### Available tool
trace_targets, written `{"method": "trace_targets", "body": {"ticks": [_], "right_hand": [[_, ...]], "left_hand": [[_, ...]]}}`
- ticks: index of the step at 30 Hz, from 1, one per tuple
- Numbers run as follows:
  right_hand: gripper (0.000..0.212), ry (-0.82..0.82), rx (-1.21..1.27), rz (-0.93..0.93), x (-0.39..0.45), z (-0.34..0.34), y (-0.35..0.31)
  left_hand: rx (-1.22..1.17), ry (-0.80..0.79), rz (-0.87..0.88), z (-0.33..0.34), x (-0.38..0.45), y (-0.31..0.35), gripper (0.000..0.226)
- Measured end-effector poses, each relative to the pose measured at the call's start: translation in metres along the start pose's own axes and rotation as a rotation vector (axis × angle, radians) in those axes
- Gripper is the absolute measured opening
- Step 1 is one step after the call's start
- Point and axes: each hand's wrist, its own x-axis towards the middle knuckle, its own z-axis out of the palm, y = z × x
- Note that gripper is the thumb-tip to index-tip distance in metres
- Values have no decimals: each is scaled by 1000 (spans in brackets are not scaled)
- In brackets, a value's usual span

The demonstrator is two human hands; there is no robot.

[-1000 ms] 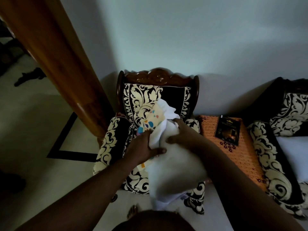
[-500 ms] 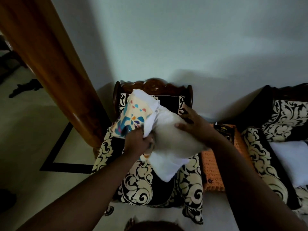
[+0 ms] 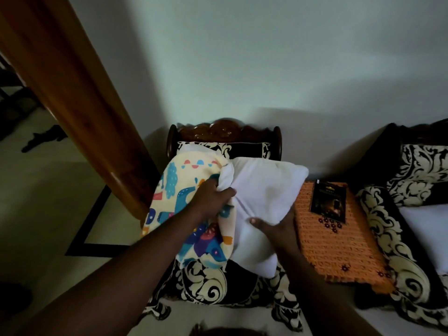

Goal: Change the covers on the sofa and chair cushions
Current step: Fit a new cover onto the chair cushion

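Fingers (image 3: 224, 190) bunching cover (image 3: 184, 197), cushion (image 3: 264, 190) right

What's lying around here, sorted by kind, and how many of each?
White cushion inserts: 2, one held, one on the sofa
Colourful printed covers: 1
Armchairs: 1
Sofas: 1
Orange mats: 1
Dark booklets: 1
Total: 7

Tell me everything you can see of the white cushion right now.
The white cushion is a plain, soft-looking fabric pillow, creased and mostly bare, held above the patterned chair seat. Its left end is partly inside the colourful printed cover. The left hand grips bunched white fabric at the cover's opening; the right hand holds its lower edge, thumb on top.
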Motion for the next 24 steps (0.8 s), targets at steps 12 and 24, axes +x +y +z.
{"method": "trace_targets", "body": {"ticks": [12,24], "right_hand": [[45,-167,-264,-255,-15,28,-37],[59,39,70,-127,18,23,-46]], "left_hand": [[469,133,-104,-42,34,-8,30],[429,196,247,19,2,-22,70]]}}
